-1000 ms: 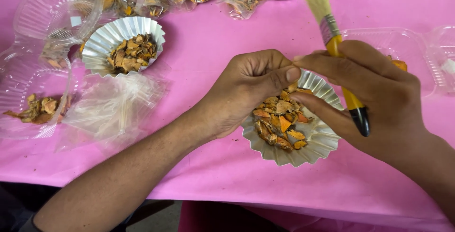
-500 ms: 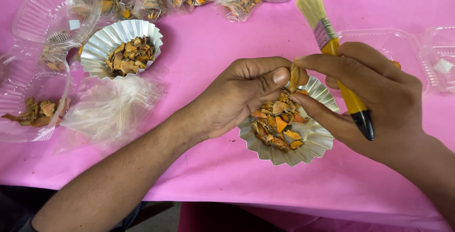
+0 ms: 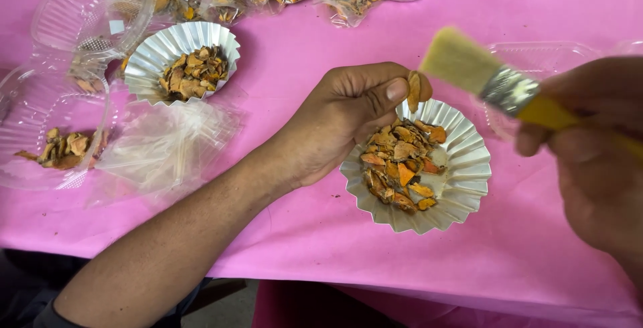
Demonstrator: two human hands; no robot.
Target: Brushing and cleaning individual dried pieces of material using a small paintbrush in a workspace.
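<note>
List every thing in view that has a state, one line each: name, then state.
left hand: pinching a dried orange chip above the near foil cup
right hand: gripping a yellow-handled brush, bristles toward the chip
near foil cup: upright, partly filled with chips
far foil cup: upright, filled
clear plastic bag: flat, looks empty
clear clamshell tray: open, few chips inside

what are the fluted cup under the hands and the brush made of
The fluted cup looks like thin metal foil: silvery, shiny, with crisp pleated walls. The brush has pale, soft-looking bristles, a bright metal band and a glossy yellow handle, plastic or painted wood; the look leaves that open. The right hand holds it.
</note>
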